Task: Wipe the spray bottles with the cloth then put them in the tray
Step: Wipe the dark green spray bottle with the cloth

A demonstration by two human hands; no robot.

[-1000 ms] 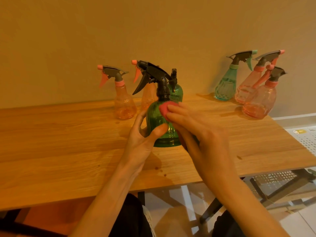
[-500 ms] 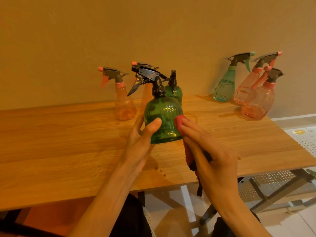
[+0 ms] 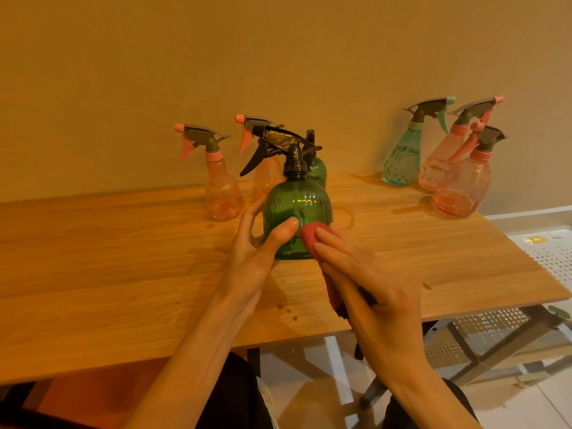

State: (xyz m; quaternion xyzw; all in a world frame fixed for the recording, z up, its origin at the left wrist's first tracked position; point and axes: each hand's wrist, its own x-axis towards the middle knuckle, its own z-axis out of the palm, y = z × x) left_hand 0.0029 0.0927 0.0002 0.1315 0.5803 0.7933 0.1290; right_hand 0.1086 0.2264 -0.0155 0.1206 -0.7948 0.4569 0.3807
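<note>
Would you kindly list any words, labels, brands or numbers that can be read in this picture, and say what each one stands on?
No text can be read.
Yellow label on the white perforated tray: too small and blurred.
Grey print beside that label: blurred.
Green spray bottle: no legible marking.

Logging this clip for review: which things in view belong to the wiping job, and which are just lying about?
In the job:
- green spray bottle, held by left hand
- red cloth, pressed on by right hand
- the other spray bottles, e.g. teal bottle
- white perforated tray

Lying about:
- wooden table
- metal frame below
</note>
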